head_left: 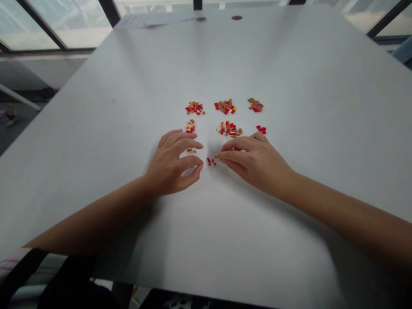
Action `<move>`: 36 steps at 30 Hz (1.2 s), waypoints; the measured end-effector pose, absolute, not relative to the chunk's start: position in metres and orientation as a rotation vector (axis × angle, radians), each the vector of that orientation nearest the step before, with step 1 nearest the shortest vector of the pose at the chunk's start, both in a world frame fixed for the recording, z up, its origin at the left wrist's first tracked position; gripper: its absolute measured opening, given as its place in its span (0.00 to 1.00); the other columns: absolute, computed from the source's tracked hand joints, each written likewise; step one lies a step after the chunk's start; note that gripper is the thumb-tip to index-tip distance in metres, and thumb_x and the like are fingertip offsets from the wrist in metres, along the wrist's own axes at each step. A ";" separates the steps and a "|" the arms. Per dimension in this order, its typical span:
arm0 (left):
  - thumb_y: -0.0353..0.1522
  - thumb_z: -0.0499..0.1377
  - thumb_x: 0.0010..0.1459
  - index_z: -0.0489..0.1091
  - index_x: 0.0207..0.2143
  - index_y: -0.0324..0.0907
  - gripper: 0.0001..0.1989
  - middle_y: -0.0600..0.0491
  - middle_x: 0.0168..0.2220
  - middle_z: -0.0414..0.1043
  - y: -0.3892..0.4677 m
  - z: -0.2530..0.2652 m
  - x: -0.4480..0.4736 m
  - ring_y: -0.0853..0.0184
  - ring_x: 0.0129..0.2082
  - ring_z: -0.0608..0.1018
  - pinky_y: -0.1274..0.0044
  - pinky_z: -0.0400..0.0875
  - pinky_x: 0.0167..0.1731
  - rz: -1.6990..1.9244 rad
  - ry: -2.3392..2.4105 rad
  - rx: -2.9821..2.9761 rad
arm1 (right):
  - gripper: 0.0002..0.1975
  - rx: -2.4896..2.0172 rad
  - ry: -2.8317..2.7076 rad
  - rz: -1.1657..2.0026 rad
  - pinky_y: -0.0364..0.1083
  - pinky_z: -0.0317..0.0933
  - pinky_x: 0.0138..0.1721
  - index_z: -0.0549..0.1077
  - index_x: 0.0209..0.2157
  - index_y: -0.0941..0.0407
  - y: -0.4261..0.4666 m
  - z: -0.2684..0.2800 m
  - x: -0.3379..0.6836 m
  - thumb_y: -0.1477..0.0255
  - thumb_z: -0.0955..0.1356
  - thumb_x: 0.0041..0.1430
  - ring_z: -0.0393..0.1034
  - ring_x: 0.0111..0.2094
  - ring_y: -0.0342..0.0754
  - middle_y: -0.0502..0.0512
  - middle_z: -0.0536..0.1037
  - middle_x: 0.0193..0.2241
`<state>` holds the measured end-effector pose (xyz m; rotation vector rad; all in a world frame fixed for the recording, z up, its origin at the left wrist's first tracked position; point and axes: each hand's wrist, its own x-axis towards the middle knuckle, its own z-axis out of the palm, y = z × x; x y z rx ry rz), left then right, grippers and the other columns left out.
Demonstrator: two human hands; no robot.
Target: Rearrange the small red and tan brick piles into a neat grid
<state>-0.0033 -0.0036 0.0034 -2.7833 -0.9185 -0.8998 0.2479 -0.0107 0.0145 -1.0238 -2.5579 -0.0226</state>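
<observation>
The left hand (170, 162) curls, thumb and index tips together; the right hand (259, 159) pinches narrowly beside loose red pieces (211, 162) — whether either holds one, I cannot tell. Beyond, six piles (225, 107) on the surface (244, 236) look grouped — the red pieces seemingly unfinished.

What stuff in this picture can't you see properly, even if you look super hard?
In the head view:
- Smallest mixed pile: partly hidden by the left hand.
- Whether the right hand pinches a piece: too small and blurred.
- Loose red pieces: too small to tell their exact shapes.
- Blue thing: cut off by the right edge.
</observation>
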 end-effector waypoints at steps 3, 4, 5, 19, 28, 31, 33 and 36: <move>0.31 0.63 0.59 0.76 0.36 0.50 0.04 0.53 0.48 0.78 -0.004 0.002 -0.004 0.57 0.56 0.76 0.56 0.67 0.58 -0.911 -0.903 -2.770 | 0.11 -1.011 -2.627 -0.035 0.50 0.53 0.42 0.81 0.46 0.51 -0.010 0.016 0.245 0.70 0.66 0.70 0.74 0.42 0.49 0.55 0.83 0.42; 0.31 0.63 0.58 0.76 0.36 0.50 0.04 0.53 0.48 0.78 -0.004 0.002 -0.003 0.57 0.56 0.76 0.56 0.67 0.58 -0.924 -0.897 -2.762 | 0.11 -0.987 -2.647 -0.061 0.51 0.53 0.42 0.80 0.47 0.51 -0.010 0.016 0.243 0.69 0.66 0.70 0.74 0.42 0.50 0.55 0.83 0.43; 0.31 0.63 0.58 0.76 0.36 0.49 0.04 0.53 0.48 0.78 -0.004 0.002 -0.003 0.57 0.56 0.76 0.56 0.67 0.58 -0.943 -0.888 -2.752 | 0.12 -0.960 -2.662 -0.094 0.52 0.53 0.43 0.80 0.47 0.51 -0.009 0.016 0.241 0.69 0.65 0.70 0.74 0.43 0.51 0.55 0.83 0.44; 0.28 0.62 0.58 0.74 0.31 0.45 0.04 0.50 0.45 0.79 -0.009 0.018 0.002 0.56 0.54 0.78 0.57 0.68 0.58 -1.038 -0.869 -2.665 | 0.09 -0.742 -2.803 -0.103 0.50 0.62 0.46 0.78 0.45 0.59 -0.014 0.025 0.238 0.74 0.65 0.69 0.74 0.40 0.48 0.56 0.84 0.39; 0.27 0.61 0.59 0.75 0.32 0.45 0.04 0.50 0.45 0.79 -0.014 0.028 0.004 0.57 0.53 0.78 0.57 0.69 0.58 -1.027 -0.861 -2.659 | 0.09 -0.776 -2.723 -0.066 0.51 0.68 0.48 0.79 0.45 0.59 -0.021 0.031 0.237 0.76 0.67 0.67 0.77 0.44 0.50 0.61 0.83 0.45; 0.27 0.61 0.59 0.74 0.36 0.45 0.05 0.50 0.45 0.79 -0.014 0.030 0.005 0.58 0.52 0.79 0.59 0.69 0.58 -1.041 -0.867 -2.664 | 0.10 -0.776 -2.751 -0.028 0.51 0.69 0.49 0.79 0.46 0.58 -0.022 0.034 0.237 0.77 0.67 0.66 0.77 0.45 0.50 0.60 0.83 0.44; 0.27 0.60 0.59 0.73 0.42 0.45 0.09 0.49 0.47 0.79 -0.014 0.030 0.005 0.60 0.52 0.79 0.60 0.69 0.59 -1.030 -0.886 -2.690 | 0.10 -0.780 -2.772 -0.012 0.52 0.69 0.49 0.79 0.46 0.58 -0.023 0.035 0.237 0.77 0.67 0.67 0.77 0.45 0.49 0.60 0.83 0.42; 0.28 0.60 0.60 0.71 0.48 0.44 0.13 0.48 0.50 0.79 -0.013 0.028 0.005 0.59 0.53 0.79 0.60 0.68 0.60 -0.979 -0.906 -2.722 | 0.10 -0.780 -2.774 -0.007 0.53 0.69 0.49 0.79 0.45 0.57 -0.023 0.034 0.238 0.78 0.66 0.67 0.77 0.44 0.49 0.60 0.83 0.41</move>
